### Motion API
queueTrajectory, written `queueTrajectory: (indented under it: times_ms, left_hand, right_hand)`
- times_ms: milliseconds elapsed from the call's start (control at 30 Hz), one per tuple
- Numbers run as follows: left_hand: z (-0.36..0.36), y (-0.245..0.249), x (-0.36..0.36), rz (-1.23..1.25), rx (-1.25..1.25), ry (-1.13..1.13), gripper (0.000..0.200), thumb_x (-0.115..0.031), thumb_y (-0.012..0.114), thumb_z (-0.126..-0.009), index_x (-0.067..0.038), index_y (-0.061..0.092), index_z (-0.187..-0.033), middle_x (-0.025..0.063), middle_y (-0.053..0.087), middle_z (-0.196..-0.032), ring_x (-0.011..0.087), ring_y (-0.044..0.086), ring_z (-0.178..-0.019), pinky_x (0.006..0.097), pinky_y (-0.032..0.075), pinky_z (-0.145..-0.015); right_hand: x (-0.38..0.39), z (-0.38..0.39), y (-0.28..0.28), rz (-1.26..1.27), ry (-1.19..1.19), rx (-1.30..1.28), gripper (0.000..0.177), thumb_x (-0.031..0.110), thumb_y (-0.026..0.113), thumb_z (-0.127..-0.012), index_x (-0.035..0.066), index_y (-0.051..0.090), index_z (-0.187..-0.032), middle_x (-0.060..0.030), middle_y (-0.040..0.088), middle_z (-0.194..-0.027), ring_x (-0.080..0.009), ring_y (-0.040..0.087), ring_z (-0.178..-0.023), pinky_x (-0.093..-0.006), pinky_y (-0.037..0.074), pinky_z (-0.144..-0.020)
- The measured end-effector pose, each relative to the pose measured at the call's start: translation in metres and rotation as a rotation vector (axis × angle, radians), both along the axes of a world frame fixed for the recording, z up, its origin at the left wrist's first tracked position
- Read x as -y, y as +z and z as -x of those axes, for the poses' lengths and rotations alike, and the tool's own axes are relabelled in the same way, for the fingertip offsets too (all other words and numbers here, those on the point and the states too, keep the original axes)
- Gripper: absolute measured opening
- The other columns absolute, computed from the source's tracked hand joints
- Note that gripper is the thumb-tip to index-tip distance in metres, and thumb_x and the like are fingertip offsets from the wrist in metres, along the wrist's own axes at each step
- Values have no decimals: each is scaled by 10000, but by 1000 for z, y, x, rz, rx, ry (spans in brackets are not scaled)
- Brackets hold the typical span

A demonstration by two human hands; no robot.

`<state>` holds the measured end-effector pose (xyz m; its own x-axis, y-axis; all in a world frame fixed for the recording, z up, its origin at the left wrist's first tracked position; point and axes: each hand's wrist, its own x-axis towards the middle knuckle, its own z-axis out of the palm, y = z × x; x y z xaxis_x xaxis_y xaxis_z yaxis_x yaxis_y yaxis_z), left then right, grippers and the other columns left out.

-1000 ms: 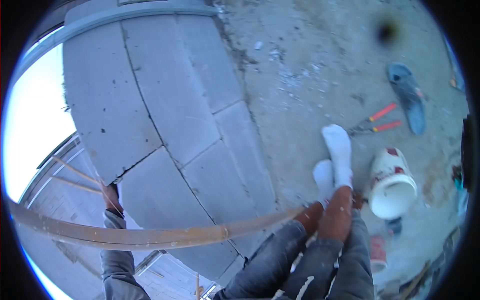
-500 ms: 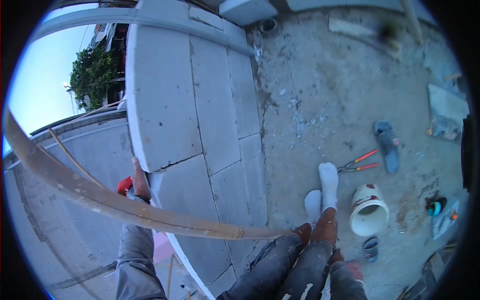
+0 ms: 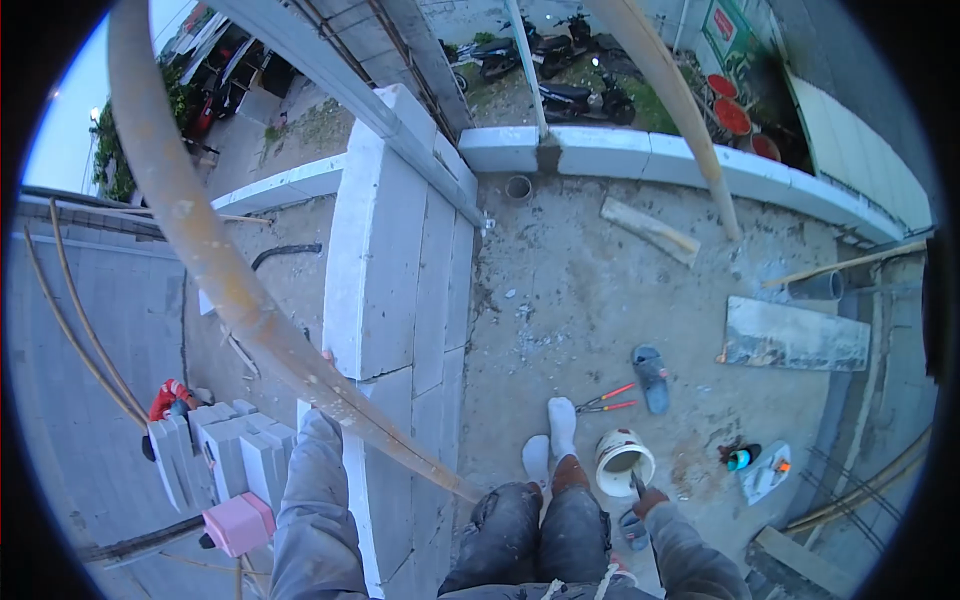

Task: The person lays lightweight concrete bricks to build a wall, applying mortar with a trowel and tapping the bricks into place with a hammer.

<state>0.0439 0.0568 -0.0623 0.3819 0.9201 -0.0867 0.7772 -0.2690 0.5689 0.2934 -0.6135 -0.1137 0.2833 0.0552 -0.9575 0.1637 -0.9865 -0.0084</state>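
My left hand (image 3: pixel 328 356) is mostly hidden behind the bamboo pole (image 3: pixel 250 310); only a bit of finger shows at the outer edge of the pale block wall (image 3: pixel 390 290). Below the pole, my left sleeve runs along that wall. My right hand (image 3: pixel 650 499) is closed on a dark tool handle (image 3: pixel 637 483) at the rim of the white bucket (image 3: pixel 602 462). The bucket's mouth faces me, and the tool's far end dips inside it. Red-handled pliers (image 3: pixel 608 399) lie on the floor beside my socked feet (image 3: pixel 563 428).
Slippers (image 3: pixel 651 378), a plank (image 3: pixel 650 232) and a board (image 3: pixel 795 335) lie on the floor. A metal beam (image 3: pixel 330 85) crosses the wall. Outside it, a person in red (image 3: pixel 168 398) is beside stacked blocks (image 3: pixel 230 450) and a pink container (image 3: pixel 238 524). Another pole (image 3: pixel 670 90) leans at the top.
The view has turned and shifted, bringing motorbikes, the low wall and stacked blocks into sight. My right hand has come to the bucket with the tool. My left hand is now more hidden.
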Motion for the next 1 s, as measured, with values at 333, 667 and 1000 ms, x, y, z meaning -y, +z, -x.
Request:
queueTrajectory:
  times_ms: [333, 667, 1000]
  left_hand:
    - [-29, 35, 11, 194, -140, 139, 730, -668, 316, -840, -39, 550, -1128, 237, 606, -1024, 391, 574, -971, 446, 432, -841]
    - [-53, 85, 26, 287, -297, 228, 741, -677, 277, -844, -55, 522, -1165, 240, 622, -962, 390, 599, -900, 457, 456, -781]
    - [-54, 103, 20, 334, -320, 178, 680, -647, 313, -856, -84, 529, -1170, 222, 644, -860, 366, 628, -802, 449, 476, -717]
  right_hand:
    - [-255, -85, 133, -725, 45, 332, 391, 409, 526, -846, 37, 546, -965, -234, 606, -837, -428, 577, -848, -471, 443, -715]
    - [-533, -112, 227, -1409, 75, 335, 411, 410, 401, -924, 27, 521, -837, -191, 523, -680, -344, 525, -626, -411, 415, -578]
    - [-623, -129, 131, -1272, 285, 870, 413, 384, 396, -927, 3, 529, -1017, -182, 587, -696, -363, 588, -680, -424, 451, -641]
